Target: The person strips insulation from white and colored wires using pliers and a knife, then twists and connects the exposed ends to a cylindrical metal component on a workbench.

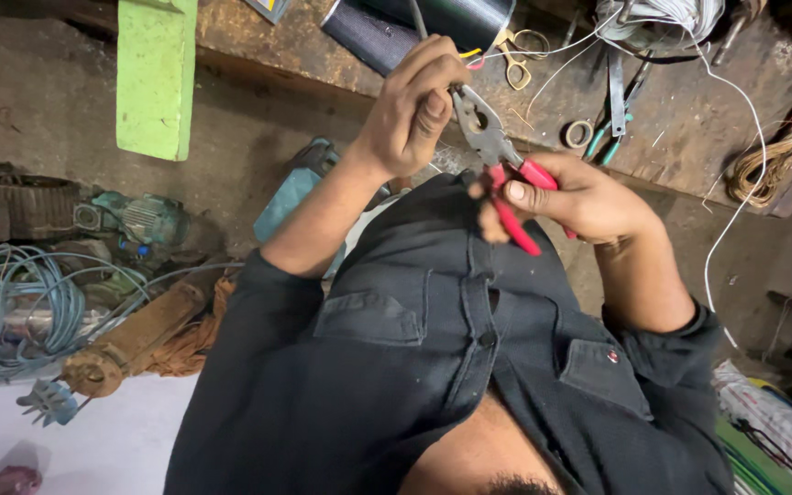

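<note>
My right hand (588,197) grips the red handles of a pair of grey pliers (488,137), held just above my chest in a dark shirt (451,348). The pliers' jaws point up and left into my left hand (410,110). That hand is closed around thin wires (474,57), whose yellow and red ends stick out beside its fingers. What exactly sits between the jaws is hidden by my left thumb.
A worn wooden bench (689,137) ahead carries a black cylinder (382,32), scissors (520,46), a tape ring (579,135), teal-handled cutters (611,137) and white wire (653,18). A green block (158,73), coiled blue cable (11,302) and old motors (130,220) lie to the left.
</note>
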`<state>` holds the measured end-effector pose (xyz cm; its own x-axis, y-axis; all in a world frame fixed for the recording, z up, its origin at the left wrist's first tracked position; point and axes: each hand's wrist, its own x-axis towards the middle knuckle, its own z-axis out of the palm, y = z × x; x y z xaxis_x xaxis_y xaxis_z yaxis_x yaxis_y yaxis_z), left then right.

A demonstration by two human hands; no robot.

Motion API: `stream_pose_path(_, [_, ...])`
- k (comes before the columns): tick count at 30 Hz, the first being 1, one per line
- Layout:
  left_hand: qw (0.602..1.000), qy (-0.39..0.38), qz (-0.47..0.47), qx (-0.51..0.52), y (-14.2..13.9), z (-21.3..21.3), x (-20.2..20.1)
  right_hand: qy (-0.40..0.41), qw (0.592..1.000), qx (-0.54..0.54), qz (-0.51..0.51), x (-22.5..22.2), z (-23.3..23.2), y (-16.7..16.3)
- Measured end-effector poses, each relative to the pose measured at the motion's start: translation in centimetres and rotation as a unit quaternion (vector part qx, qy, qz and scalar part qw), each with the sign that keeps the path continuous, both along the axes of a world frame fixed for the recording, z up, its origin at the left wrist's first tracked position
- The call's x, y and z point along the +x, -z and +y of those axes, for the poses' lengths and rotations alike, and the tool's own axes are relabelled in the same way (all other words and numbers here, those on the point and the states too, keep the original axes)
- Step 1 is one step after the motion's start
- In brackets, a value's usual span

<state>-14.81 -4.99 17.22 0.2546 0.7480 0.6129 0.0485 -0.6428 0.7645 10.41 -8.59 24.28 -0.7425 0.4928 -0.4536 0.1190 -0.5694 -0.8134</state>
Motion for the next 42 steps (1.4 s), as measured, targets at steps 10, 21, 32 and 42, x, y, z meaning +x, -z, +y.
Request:
stream_pose_path(10, [0.941,0.096,-0.196,-0.257,1.3,-1.2,2.9,0.06,0.728,0.573,-0.371,-2.2,-3.5,-0.6])
stream_pose_path(21, [0.746,0.078,-0.585,-0.308,-0.3,2.7,-6.8,0.061,0.649,0.596,-0.468,1.9,-5.4,2.8])
stream_pose_path(32, [0.772,0.079,-0.554,-0.301,1.1,1.8,-5.7,0.077,0.71,0.57,-0.406,3.8,-6.9,6.1])
stream_pose_path(42, [0.875,0.155,-0.346,-0.302,-1.4,-0.6,-1.9,0.154,0.751,0.545,-0.339,0.0,-5.2,2.5])
